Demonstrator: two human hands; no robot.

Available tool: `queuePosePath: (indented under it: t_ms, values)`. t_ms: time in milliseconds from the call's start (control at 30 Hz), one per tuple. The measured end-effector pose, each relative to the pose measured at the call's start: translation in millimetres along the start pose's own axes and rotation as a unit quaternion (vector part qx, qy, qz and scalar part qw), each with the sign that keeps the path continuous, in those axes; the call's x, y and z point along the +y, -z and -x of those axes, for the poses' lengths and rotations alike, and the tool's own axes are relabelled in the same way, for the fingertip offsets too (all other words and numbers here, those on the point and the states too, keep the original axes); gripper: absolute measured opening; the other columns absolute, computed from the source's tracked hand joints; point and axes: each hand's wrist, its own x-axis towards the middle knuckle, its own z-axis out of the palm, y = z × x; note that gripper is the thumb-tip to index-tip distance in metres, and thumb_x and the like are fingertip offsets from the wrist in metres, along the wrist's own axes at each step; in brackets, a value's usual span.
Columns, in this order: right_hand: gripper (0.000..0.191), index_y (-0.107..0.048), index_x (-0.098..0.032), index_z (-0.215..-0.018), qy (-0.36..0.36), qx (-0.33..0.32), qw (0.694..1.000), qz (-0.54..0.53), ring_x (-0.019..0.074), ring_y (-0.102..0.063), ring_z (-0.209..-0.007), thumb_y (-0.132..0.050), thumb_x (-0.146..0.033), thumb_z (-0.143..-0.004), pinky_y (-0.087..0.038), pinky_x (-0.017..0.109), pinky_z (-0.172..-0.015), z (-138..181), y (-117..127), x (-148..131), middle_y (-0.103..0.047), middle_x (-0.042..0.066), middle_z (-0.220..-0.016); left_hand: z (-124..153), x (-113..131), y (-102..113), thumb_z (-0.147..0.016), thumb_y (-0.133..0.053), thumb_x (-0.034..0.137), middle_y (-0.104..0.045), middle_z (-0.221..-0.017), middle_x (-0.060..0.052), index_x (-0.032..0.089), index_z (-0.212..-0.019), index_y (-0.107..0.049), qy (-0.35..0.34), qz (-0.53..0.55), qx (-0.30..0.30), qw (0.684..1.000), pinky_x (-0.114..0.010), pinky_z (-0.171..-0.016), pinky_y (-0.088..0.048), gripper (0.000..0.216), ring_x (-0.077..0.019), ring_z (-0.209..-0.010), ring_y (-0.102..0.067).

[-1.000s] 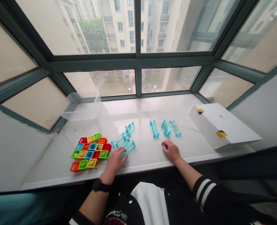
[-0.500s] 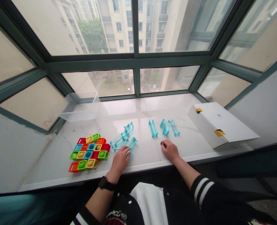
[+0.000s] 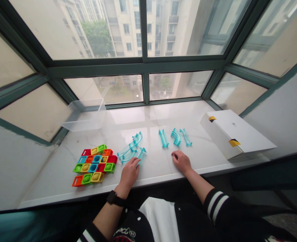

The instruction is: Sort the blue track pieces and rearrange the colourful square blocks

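Note:
My left hand (image 3: 130,172) rests at the near end of a straight, clear blue track piece (image 3: 142,154), fingers closed on it. Beyond that piece lie several curved blue track pieces (image 3: 128,150), close together and partly overlapping. My right hand (image 3: 182,162) is curled on the sill with thumb and fingers together; whatever is between them, if anything, is too small to make out. Past it stand three separate blue pieces: a straight one (image 3: 163,138), a curved stack (image 3: 176,137) and another narrow one (image 3: 186,137).
On the left lies a group of red, yellow, green, orange and blue blocks (image 3: 95,164). A clear plastic bin (image 3: 84,125) sits behind them by the window. To the right stands a white box (image 3: 236,132) with yellow-black tape. The white sill's front edge (image 3: 160,179) runs before me.
The view has shifted very slightly. Both hands and the track pieces keep their places on the sill.

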Motion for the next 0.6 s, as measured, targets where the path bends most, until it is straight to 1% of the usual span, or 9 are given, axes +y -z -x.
queuePosePath:
  t_ms: [133, 267, 333, 400, 467, 533, 600]
  values:
    - [0.021, -0.072, -0.026, -0.095, -0.002, -0.002, 1.000, -0.003, 0.0194, -0.066, -0.080, -0.053, -0.020, -0.091, -0.044, 0.029, -0.070, 0.0, -0.8, 0.4, -0.072, 0.003, -0.094, -0.2, 5.7, 2.6, -0.095, -0.053, 0.014, -0.070, -0.130, -0.010, 0.027, -0.126, -0.071, -0.003, -0.022, -0.026, 0.999, -0.044, -0.096, -0.060, 0.038, -0.0289, -0.114, -0.069]
    - [0.021, -0.073, -0.027, -0.095, -0.003, 0.001, 1.000, -0.002, 0.0201, -0.067, -0.083, -0.053, -0.020, -0.091, -0.044, 0.029, -0.070, 0.0, -1.8, 1.5, -0.073, 0.003, -0.095, 0.9, 11.2, 3.7, -0.096, -0.054, 0.015, -0.070, -0.130, -0.009, 0.029, -0.127, -0.072, -0.019, 0.005, -0.044, 0.999, -0.043, -0.098, -0.059, 0.039, -0.0271, -0.116, -0.068]
    - [0.021, -0.073, -0.027, -0.095, -0.003, 0.003, 1.000, -0.002, 0.0202, -0.067, -0.084, -0.053, -0.019, -0.091, -0.044, 0.029, -0.070, 0.0, -2.2, 1.9, -0.073, 0.003, -0.095, 0.7, 11.4, 5.8, -0.097, -0.054, 0.018, -0.070, -0.128, -0.009, 0.029, -0.124, -0.073, -0.032, 0.019, -0.039, 0.999, -0.043, -0.099, -0.058, 0.035, -0.0265, -0.115, -0.068]
    - [0.021, -0.073, -0.027, -0.095, -0.003, 0.004, 1.000, -0.002, 0.0200, -0.067, -0.084, -0.053, -0.019, -0.091, -0.045, 0.029, -0.071, 0.0, -2.5, 2.1, -0.073, 0.002, -0.095, -1.8, 7.6, 10.3, -0.099, -0.054, 0.023, -0.071, -0.125, -0.009, 0.028, -0.119, -0.074, -0.041, 0.024, -0.015, 0.999, -0.046, -0.101, -0.056, 0.028, -0.0274, -0.114, -0.067]
    - [0.021, -0.073, -0.027, -0.095, -0.004, 0.004, 1.000, -0.003, 0.0198, -0.067, -0.084, -0.053, -0.019, -0.091, -0.045, 0.029, -0.072, 0.0, -2.6, 2.1, -0.073, 0.002, -0.095, -7.6, -1.3, 16.5, -0.101, -0.053, 0.028, -0.070, -0.121, -0.010, 0.026, -0.117, -0.073, -0.028, 0.015, 0.026, 0.999, -0.049, -0.103, -0.054, 0.026, -0.0289, -0.113, -0.066]
    - [0.021, -0.073, -0.027, -0.095, -0.004, 0.003, 1.000, -0.003, 0.0199, -0.067, -0.084, -0.054, -0.019, -0.091, -0.045, 0.029, -0.072, -0.1, -2.7, 2.1, -0.073, 0.002, -0.095, -17.3, -15.2, 22.3, -0.101, -0.053, 0.030, -0.069, -0.121, -0.012, 0.024, -0.122, -0.070, 0.005, -0.009, 0.068, 0.998, -0.052, -0.105, -0.052, 0.028, -0.0313, -0.114, -0.064]
    - [0.021, -0.073, -0.027, -0.095, -0.005, 0.001, 1.000, -0.002, 0.0199, -0.067, -0.083, -0.054, -0.019, -0.091, -0.045, 0.029, -0.071, -0.1, -2.7, 2.3, -0.073, 0.002, -0.095, -30.5, -32.0, 25.5, -0.098, -0.054, 0.030, -0.066, -0.125, -0.016, 0.020, -0.131, -0.064, 0.034, -0.033, 0.091, 0.995, -0.054, -0.108, -0.051, 0.036, -0.0344, -0.119, -0.062]
